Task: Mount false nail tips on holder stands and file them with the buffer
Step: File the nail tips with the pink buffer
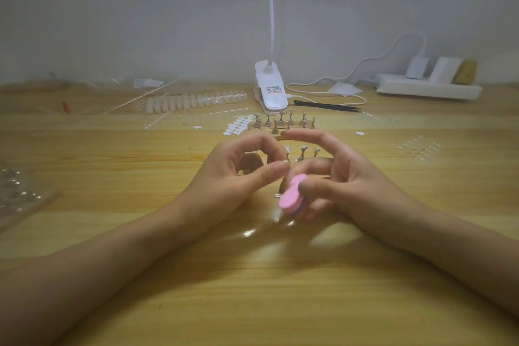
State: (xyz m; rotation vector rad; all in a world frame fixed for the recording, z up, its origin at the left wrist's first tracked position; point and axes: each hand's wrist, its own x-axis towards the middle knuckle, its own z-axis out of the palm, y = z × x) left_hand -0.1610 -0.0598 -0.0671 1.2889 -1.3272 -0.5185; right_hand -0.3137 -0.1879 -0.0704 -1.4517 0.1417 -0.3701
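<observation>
— Pink foam, that's the buffer (292,195), mid-table and a little toward the near edge. The right hand (345,177) grasps it on edge between the thumb and curled fingers.

— And the left hand (238,171)?

— Thumb and forefinger are pinched together right against the buffer's top. A small metal foot shows just below, so I judge it's gripping a holder stand (278,195). The nail tip itself is hidden.

— What could go wrong?

— If the tip is only lightly seated, a hard stroke could pop it off, and a pale tip would be hard to find on this wooden table (252,275). The pinching fingertips sit so close to the abrasive that a slip would graze them. The spare stands (283,121), just beyond the hands toward the far edge, could topple if a knuckle swings out.
</observation>
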